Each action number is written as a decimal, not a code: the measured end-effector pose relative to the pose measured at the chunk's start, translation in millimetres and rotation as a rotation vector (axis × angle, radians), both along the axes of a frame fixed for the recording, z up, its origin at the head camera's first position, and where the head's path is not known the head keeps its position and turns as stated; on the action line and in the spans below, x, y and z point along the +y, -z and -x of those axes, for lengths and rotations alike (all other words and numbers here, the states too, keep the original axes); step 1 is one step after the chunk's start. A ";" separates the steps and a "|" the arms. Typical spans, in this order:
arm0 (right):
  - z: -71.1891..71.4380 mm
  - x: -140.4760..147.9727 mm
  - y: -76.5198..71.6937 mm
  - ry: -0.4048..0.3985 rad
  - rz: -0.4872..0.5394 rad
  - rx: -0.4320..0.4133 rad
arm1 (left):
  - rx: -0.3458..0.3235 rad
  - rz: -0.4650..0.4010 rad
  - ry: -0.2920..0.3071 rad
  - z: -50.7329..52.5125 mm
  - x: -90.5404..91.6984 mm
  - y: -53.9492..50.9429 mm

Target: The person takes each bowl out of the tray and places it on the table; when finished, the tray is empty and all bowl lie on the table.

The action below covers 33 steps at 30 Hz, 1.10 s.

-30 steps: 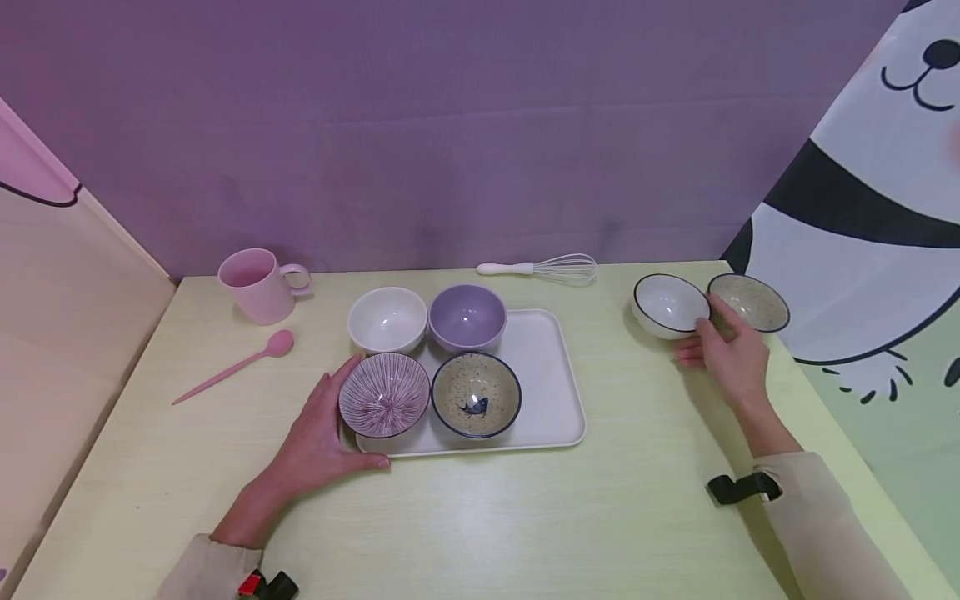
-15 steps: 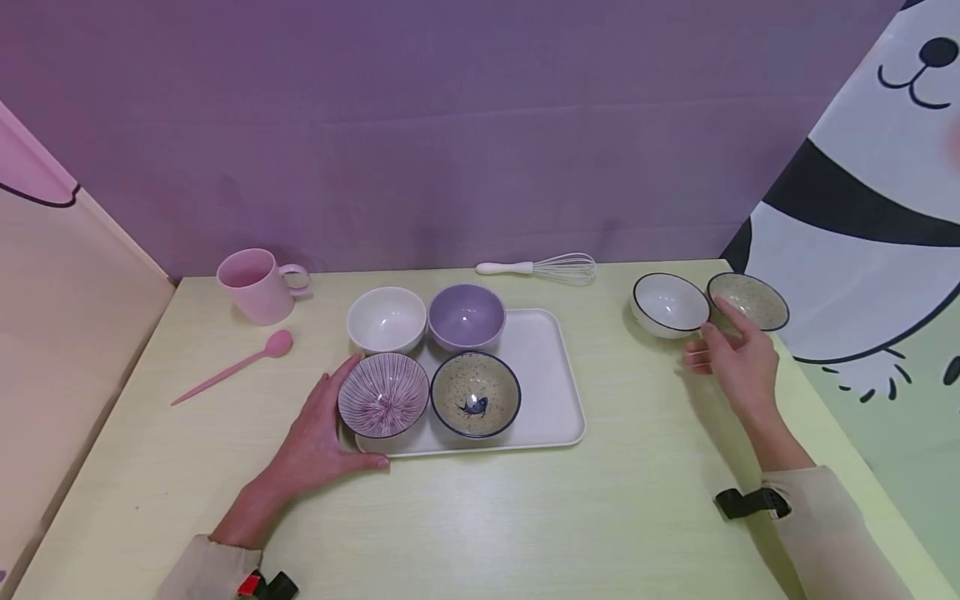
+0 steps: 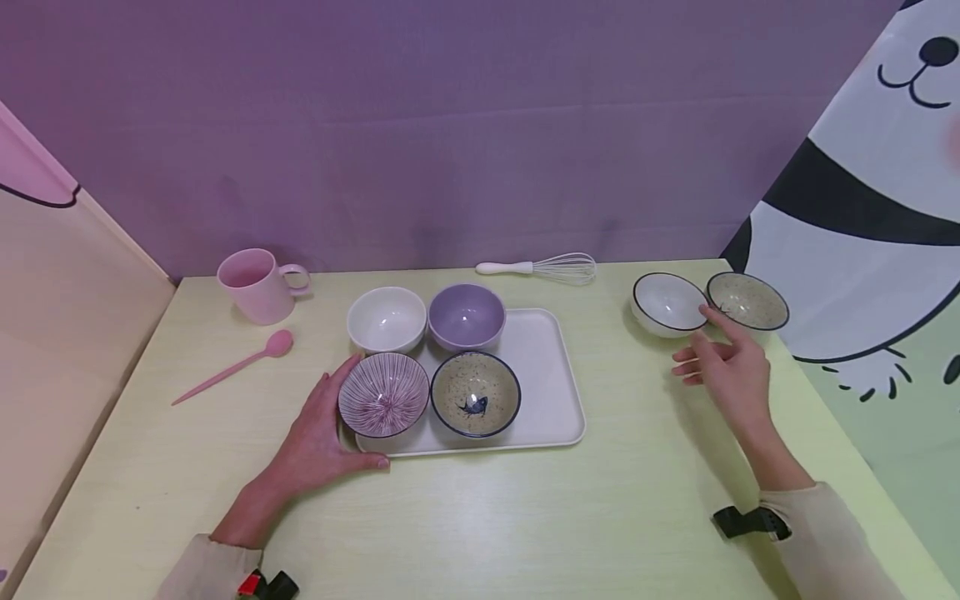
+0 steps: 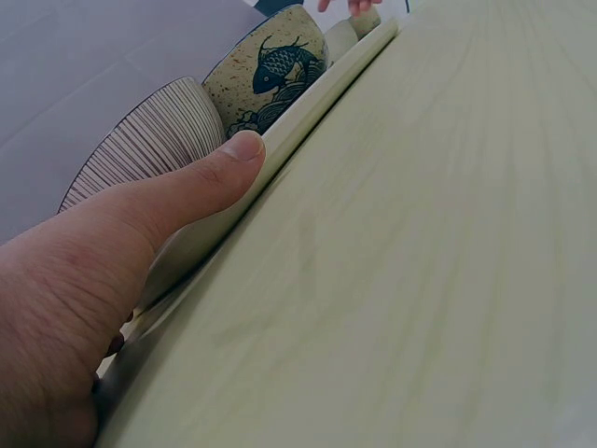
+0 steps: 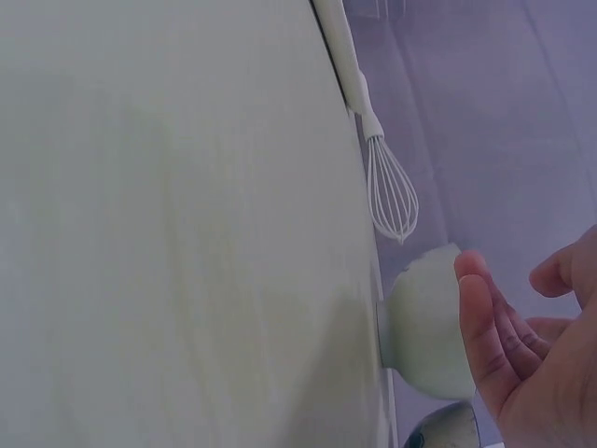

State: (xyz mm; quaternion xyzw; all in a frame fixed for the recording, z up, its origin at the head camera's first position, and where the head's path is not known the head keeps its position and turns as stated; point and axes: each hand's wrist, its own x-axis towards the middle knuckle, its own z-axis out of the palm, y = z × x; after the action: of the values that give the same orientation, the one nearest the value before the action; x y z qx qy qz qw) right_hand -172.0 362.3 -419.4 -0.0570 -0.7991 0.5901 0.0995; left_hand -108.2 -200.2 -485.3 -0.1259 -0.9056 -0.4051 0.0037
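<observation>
My left hand (image 3: 318, 437) lies round the front left corner of the white tray (image 3: 543, 383), thumb stretched along its front edge, fingers beside the striped bowl (image 3: 384, 395). In the left wrist view the thumb of this hand (image 4: 121, 233) rests against the tray's rim. The tray bears the striped bowl, a speckled bowl (image 3: 476, 394) and a purple bowl (image 3: 467, 317); a white bowl (image 3: 387, 320) sits at its back left. My right hand (image 3: 731, 371) reaches to a dark-rimmed white bowl (image 3: 670, 303), index fingertip at its right rim, beside another speckled bowl (image 3: 747, 300).
A pink mug (image 3: 258, 287) and a pink spoon (image 3: 243, 363) are on the left of the table (image 3: 480, 517). Behind the tray, near the back edge, lies a whisk (image 3: 540, 268). The two right-hand bowls stand close to the table's back right corner.
My right index finger has moved left from the right-hand speckled bowl to the dark-rimmed white bowl's rim. The left hand and the bowls show no clear movement.
</observation>
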 end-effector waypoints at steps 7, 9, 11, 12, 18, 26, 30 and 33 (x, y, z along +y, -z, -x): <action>-7.7 -14.2 -0.7 -0.037 -0.036 0.029 | -0.002 -0.002 0.007 0.8 -0.2 0.1; -9.3 -18.0 -1.4 -0.050 -0.044 0.036 | -0.001 0.002 0.007 1.0 -0.3 0.5; -11.1 -21.8 -2.3 -0.062 -0.064 0.043 | -0.001 0.004 0.007 1.4 -0.2 0.9; -12.0 -23.8 -3.0 -0.067 -0.070 0.048 | -0.001 0.005 0.007 1.4 -0.2 1.1; -16.8 -37.1 -6.1 -0.091 -0.100 0.071 | -0.007 0.006 0.006 1.3 0.0 2.4; -24.1 -55.2 -9.7 -0.119 -0.163 0.040 | -0.005 0.009 0.002 1.2 0.7 1.8; -26.5 -64.8 -10.4 -0.144 -0.170 0.038 | -0.007 0.010 0.001 0.8 0.5 1.2; -28.1 -72.4 -8.5 -0.181 -0.181 0.046 | -0.012 0.015 -0.004 0.2 0.1 1.0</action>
State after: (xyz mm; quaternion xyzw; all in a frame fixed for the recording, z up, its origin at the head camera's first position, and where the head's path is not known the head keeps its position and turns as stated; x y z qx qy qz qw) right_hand -143.8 289.9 -410.9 0.0381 -0.8485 0.5232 0.0689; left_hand -108.4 -200.1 -486.3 -0.1216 -0.9089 -0.3989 -0.0019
